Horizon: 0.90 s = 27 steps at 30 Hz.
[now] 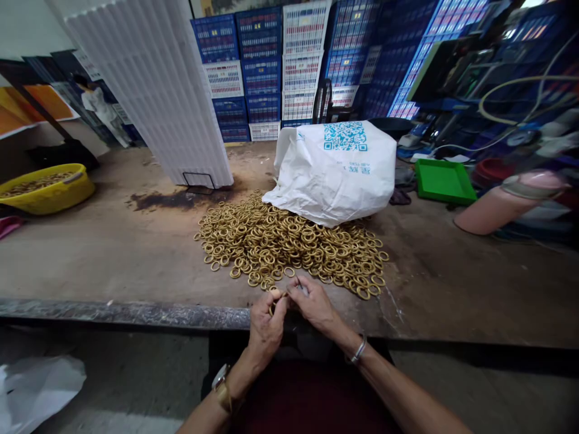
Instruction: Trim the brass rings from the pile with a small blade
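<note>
At the front edge of the table, my left hand (266, 322) is closed on a brass-coloured ring (272, 308), part of which shows between thumb and fingers. My right hand (316, 306) meets it from the right, closed around a small, dark, thin-pointed tool (300, 284); its exact kind is too small to tell. The tool's end is near the ring, but fingers hide whether they touch. Just beyond both hands spreads a heap of brass-coloured rings (289, 238), some lying loose at its near edge.
A white printed sack (335, 175) lies over the heap's far side. Left stand a white corrugated panel (158, 90) and a yellow basin (49, 193) of small pieces. Right are a green tray (446, 181) and pink bottle (502, 205). Stacked crates (260, 72) and a person (102, 108) are behind.
</note>
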Tool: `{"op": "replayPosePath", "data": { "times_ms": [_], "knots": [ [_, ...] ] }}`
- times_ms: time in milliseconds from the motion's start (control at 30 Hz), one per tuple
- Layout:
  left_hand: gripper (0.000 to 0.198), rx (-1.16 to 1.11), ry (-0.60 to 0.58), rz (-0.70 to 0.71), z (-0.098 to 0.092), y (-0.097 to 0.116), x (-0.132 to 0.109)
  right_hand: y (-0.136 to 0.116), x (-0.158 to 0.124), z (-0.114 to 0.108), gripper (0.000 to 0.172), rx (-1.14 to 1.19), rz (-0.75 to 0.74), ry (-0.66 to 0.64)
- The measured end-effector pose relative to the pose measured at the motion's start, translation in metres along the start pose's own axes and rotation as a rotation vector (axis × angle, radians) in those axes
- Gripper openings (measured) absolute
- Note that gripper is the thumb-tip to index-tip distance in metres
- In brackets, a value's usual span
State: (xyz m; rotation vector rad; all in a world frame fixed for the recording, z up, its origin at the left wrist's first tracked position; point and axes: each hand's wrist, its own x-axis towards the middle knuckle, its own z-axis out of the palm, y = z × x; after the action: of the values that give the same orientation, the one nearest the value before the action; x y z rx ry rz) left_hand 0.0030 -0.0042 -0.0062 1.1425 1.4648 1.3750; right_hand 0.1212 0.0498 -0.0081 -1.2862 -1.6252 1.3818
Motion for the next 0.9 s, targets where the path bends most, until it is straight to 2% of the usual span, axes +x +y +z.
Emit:
{"op": "replayPosePath", "data": {
  "times_ms": [67, 200, 267, 400, 500, 633, 767, 900],
  "knots": [
    [0.020, -0.008, -0.049, -0.042, 0.000, 0.001, -0.001, 0.002, 0.001, 0.000, 0.018, -0.031, 0.008, 0.002],
    [0.027, -0.235, -0.167, -0.348, 0.001, 0.000, -0.002, 0.006, 0.002, 0.002, 0.020, 0.000, 0.053, -0.007],
    [0.030, -0.350, -0.194, -0.427, 0.001, 0.000, -0.003, 0.005, 0.001, 0.003, 0.020, 0.016, 0.054, -0.012],
    [0.030, -0.412, -0.224, -0.424, 0.000, 0.002, -0.004, 0.003, 0.001, 0.002, 0.019, 0.082, 0.058, -0.043],
    [0.031, -0.414, -0.222, -0.407, 0.000, 0.005, -0.005, 0.005, 0.003, -0.001, 0.016, 0.063, 0.046, -0.013],
    [0.033, -0.349, -0.186, -0.379, 0.000, 0.005, -0.005, 0.009, -0.001, -0.006, 0.014, -0.240, -0.095, 0.037],
    [0.030, -0.249, -0.163, -0.349, 0.000, 0.005, -0.005, 0.007, -0.014, -0.008, 0.013, -0.528, -0.282, -0.069],
    [0.029, -0.174, -0.150, -0.306, 0.001, 0.008, -0.005, 0.005, -0.019, -0.006, 0.013, -0.674, -0.320, -0.113]
  ]
}}
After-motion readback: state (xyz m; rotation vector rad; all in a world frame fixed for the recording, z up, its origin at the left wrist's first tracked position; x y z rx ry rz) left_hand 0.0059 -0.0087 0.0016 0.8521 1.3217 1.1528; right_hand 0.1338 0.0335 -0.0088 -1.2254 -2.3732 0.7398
